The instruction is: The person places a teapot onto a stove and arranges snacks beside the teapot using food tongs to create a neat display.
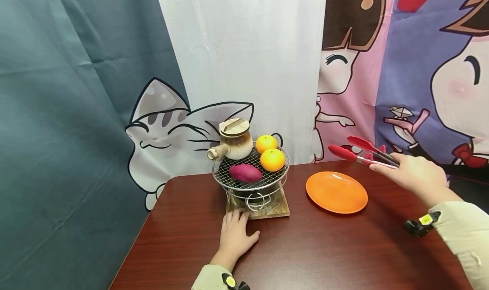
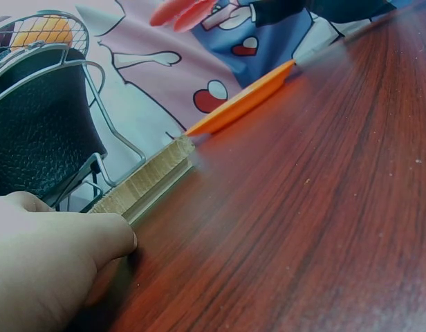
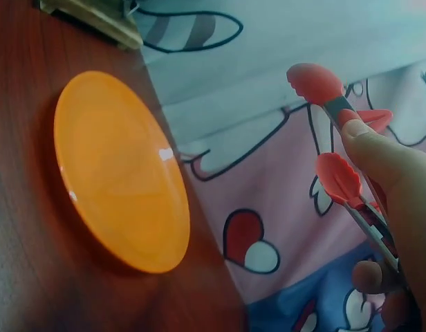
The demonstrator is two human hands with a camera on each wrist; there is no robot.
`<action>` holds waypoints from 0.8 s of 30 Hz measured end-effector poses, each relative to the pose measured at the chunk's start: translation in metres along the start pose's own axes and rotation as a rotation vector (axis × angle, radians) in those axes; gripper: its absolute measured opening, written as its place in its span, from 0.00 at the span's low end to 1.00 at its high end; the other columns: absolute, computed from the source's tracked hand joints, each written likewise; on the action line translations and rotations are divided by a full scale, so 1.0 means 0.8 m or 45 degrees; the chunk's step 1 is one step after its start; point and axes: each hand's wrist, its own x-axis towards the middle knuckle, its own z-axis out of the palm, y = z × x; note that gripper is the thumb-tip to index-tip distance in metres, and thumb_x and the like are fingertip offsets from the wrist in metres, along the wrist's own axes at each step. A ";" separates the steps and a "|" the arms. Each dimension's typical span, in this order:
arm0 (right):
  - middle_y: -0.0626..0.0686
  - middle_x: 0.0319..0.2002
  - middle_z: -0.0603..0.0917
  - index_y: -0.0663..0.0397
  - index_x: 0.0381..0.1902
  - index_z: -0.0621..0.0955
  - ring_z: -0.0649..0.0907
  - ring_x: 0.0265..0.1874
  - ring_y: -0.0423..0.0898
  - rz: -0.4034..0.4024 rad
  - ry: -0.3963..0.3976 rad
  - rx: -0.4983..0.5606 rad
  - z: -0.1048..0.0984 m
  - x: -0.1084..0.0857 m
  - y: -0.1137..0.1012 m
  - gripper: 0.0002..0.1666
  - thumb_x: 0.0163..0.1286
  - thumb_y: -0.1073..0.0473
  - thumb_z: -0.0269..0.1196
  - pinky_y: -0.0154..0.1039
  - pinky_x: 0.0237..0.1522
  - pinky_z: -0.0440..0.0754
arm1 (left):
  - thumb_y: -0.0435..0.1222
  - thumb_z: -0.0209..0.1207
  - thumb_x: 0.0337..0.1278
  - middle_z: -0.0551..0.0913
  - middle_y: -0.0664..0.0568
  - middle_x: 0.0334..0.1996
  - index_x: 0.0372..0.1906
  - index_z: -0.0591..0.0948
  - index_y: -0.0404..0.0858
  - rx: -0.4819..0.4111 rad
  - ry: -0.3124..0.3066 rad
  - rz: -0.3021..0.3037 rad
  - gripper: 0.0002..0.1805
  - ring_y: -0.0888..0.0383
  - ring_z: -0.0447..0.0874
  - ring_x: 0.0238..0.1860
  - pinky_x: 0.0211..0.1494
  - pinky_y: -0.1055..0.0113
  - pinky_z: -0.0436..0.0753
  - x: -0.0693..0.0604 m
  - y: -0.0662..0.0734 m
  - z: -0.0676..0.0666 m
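Note:
My right hand grips red-tipped tongs above the right side of an orange plate; the tong tips stand apart with nothing between them. My left hand rests with its fingers on the front edge of a wooden board, its thumb spread to the side. On that board stands a small dark stove topped by a round wire grill. The grill carries a purple sweet potato, two oranges and a lidded clay pot whose handle points left.
A reddish-brown wooden table bears everything, its left edge running beside a hanging curtain. Printed cartoon cloth closes off the back, close behind the grill. The plate lies right of the board, with table surface between them.

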 end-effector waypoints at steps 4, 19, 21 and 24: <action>0.80 0.50 0.77 0.67 0.65 0.71 0.80 0.36 0.70 0.028 0.005 0.003 0.008 -0.002 0.010 0.62 0.59 0.16 0.53 0.56 0.18 0.75 | 0.55 0.72 0.40 0.76 0.49 0.53 0.52 0.83 0.45 -0.002 -0.007 -0.005 0.31 0.48 0.71 0.56 0.65 0.48 0.68 0.000 -0.001 -0.001; 0.78 0.46 0.79 0.66 0.61 0.72 0.80 0.32 0.68 0.077 -0.097 0.010 0.047 -0.005 0.041 0.60 0.61 0.15 0.49 0.57 0.18 0.72 | 0.54 0.71 0.41 0.76 0.49 0.54 0.52 0.83 0.45 -0.025 -0.035 -0.021 0.31 0.47 0.71 0.57 0.66 0.48 0.68 0.000 0.000 -0.004; 0.79 0.45 0.79 0.67 0.60 0.72 0.80 0.32 0.69 0.087 -0.099 0.005 0.052 -0.006 0.044 0.59 0.61 0.15 0.48 0.58 0.18 0.72 | 0.54 0.71 0.41 0.76 0.49 0.54 0.53 0.83 0.45 -0.028 -0.045 -0.026 0.31 0.47 0.71 0.57 0.67 0.48 0.68 0.000 0.001 -0.004; 0.80 0.45 0.79 0.68 0.59 0.72 0.80 0.32 0.71 0.113 -0.099 0.004 0.060 -0.007 0.050 0.59 0.62 0.16 0.48 0.60 0.20 0.72 | 0.53 0.71 0.42 0.76 0.49 0.54 0.53 0.83 0.45 -0.026 -0.051 -0.029 0.30 0.47 0.71 0.57 0.67 0.49 0.68 0.001 0.001 -0.005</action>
